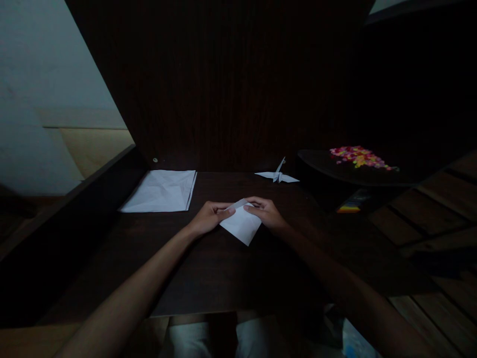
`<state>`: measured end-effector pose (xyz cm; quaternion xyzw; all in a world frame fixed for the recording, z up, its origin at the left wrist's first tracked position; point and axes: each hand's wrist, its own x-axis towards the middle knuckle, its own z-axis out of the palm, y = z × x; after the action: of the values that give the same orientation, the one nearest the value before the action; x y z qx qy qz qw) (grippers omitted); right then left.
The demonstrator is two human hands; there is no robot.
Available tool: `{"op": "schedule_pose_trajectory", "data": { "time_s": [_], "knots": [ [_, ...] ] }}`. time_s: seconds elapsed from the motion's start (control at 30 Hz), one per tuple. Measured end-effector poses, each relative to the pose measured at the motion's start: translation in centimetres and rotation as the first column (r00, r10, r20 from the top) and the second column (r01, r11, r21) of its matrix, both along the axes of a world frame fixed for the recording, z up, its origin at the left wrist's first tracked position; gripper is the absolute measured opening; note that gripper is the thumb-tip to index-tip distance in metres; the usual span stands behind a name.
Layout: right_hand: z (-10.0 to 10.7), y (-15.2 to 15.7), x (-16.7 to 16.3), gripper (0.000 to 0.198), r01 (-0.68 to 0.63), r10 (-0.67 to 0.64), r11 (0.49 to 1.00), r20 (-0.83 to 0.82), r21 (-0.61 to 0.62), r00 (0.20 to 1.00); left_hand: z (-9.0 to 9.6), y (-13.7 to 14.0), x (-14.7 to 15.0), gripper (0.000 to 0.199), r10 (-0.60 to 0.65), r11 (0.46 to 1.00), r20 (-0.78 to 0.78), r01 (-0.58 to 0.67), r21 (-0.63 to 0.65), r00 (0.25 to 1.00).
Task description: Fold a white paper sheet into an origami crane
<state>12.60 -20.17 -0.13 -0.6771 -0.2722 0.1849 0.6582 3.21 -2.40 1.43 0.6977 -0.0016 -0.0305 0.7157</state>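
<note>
Between my two hands is a small folded sheet of white paper, one corner pointing down toward me. My left hand pinches its left side, thumb on top and fingers behind. On the upper right edge, my right hand grips it the same way. A narrow folded strip shows along the top between the thumbs. Beyond my right hand a white paper crane rests with its wings spread. To the left lies a stack of white paper sheets, creased on top.
All this is on a dark wooden desk with a tall dark back panel. A low side board bounds the left. At the right, a dark raised shelf carries a pile of small colourful pieces. Wooden slats lie beyond.
</note>
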Motion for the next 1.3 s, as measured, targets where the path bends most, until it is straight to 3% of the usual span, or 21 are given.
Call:
{"op": "schedule_pose_trajectory", "data": {
  "time_s": [0.2,0.47,0.67,0.8,0.97,1.1,1.3],
  "knots": [
    [0.3,-0.2,-0.1,0.017,-0.003,0.003,1.000,0.039,-0.014,0.999,0.0,0.0,0.0,0.044,0.020,1.000,0.011,-0.021,0.018,1.000],
    [0.1,-0.1,-0.4,0.015,0.015,-0.015,1.000,-0.063,-0.008,0.998,0.3,-0.1,0.1,0.034,0.053,0.998,-0.047,-0.054,-0.022,0.997],
    [0.0,-0.1,-0.1,0.024,0.054,-0.042,0.994,-0.117,0.097,0.992,0.3,0.1,0.0,0.033,0.063,0.998,-0.033,-0.063,-0.006,0.997],
    [0.5,-0.3,-0.3,0.029,0.077,-0.029,0.980,-0.249,0.185,0.968,0.1,0.1,0.2,0.026,0.171,0.985,0.016,-0.171,0.025,0.985],
    [1.0,-0.4,-0.6,0.049,0.001,0.086,0.956,-0.283,0.295,0.955,-0.2,0.4,0.7,0.022,0.348,0.933,0.006,-0.345,-0.106,0.938],
    [0.6,-0.2,-0.5,0.064,-0.024,0.094,0.953,-0.221,0.301,0.971,-0.3,0.6,0.9,0.022,0.370,0.907,-0.050,-0.372,-0.195,0.928],
    [0.2,-0.1,-0.6,0.050,-0.052,0.091,0.970,-0.155,0.239,0.984,-0.2,0.3,0.8,0.023,0.363,0.899,-0.091,-0.374,-0.227,0.927]
  ]
}}
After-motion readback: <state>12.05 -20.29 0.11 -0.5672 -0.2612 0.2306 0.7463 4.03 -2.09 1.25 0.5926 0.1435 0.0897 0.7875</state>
